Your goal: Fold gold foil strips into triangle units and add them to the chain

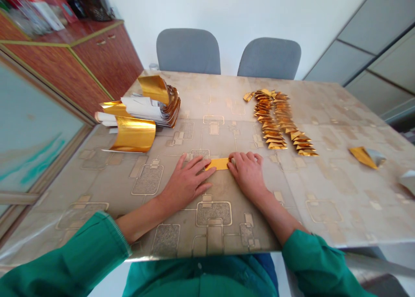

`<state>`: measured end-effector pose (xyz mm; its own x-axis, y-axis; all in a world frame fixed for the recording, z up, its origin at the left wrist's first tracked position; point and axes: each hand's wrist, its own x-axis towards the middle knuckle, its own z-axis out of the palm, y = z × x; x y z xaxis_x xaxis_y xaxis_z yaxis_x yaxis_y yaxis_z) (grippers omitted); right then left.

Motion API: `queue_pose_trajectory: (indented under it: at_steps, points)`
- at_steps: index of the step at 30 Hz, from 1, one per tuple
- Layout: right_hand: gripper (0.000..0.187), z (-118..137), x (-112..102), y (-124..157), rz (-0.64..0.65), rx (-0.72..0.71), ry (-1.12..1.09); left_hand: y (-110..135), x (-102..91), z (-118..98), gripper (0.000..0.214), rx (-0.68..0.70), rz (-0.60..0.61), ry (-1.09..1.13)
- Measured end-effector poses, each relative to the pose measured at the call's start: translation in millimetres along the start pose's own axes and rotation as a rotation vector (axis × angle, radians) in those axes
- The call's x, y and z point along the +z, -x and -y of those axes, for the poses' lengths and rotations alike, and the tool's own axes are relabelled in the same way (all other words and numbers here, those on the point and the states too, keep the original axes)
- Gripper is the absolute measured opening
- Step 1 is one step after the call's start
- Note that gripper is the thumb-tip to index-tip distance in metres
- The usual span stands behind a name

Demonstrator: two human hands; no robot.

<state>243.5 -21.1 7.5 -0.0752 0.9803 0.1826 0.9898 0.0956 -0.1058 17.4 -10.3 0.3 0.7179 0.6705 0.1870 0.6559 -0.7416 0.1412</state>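
A narrow folded strip of gold foil paper (218, 164) lies flat on the table in front of me. My left hand (188, 178) holds its left end, index finger and thumb on the paper and the other fingers stretched out. At the right end, the bent fingers of my right hand (247, 171) close on the strip; their tips are partly hidden. Left of my hands rests a stack of gold foil sheets with white backs (145, 109), and one curved gold sheet (133, 135) lies at its front. Two rows of folded gold pieces (270, 124) stand beyond my right hand.
A patterned cloth covers the table (214, 241). Farther right lies a loose gold piece (363, 156). Two grey chairs (188, 50) stand at the far edge, before a white wall. A reddish wooden cabinet (100, 59) with bags on top is at the back left.
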Motion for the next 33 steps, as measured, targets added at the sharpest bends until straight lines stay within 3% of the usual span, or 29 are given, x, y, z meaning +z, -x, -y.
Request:
queue_pose_trajectory:
  at_steps: [4, 11, 17, 25, 29, 33]
  points:
    - [0.014, -1, -2, -1, 0.038, 0.014, -0.009, 0, 0.5, 3, 0.036, -0.003, -0.011, 0.062]
    - [0.012, -1, 1, -1, 0.019, -0.006, -0.012, -14, -10.7, 5, 0.019, -0.137, -0.214, 0.169]
    - [0.008, -2, 3, -1, -0.014, -0.007, -0.054, -33, -11.4, 1, 0.027, -0.209, -0.146, 0.122]
    - [0.003, -9, 0, -4, -0.076, -0.061, -0.228, -37, -5.5, 1, 0.012, -0.106, -0.127, 0.186]
    - [0.014, -15, -9, -4, -0.073, -0.186, -0.374, -35, -3.7, 1, 0.009, 0.021, -0.176, 0.14]
    - [0.017, -18, -14, -4, -0.039, -0.303, -0.385, -33, -3.2, 2, 0.011, 0.103, -0.2, 0.072]
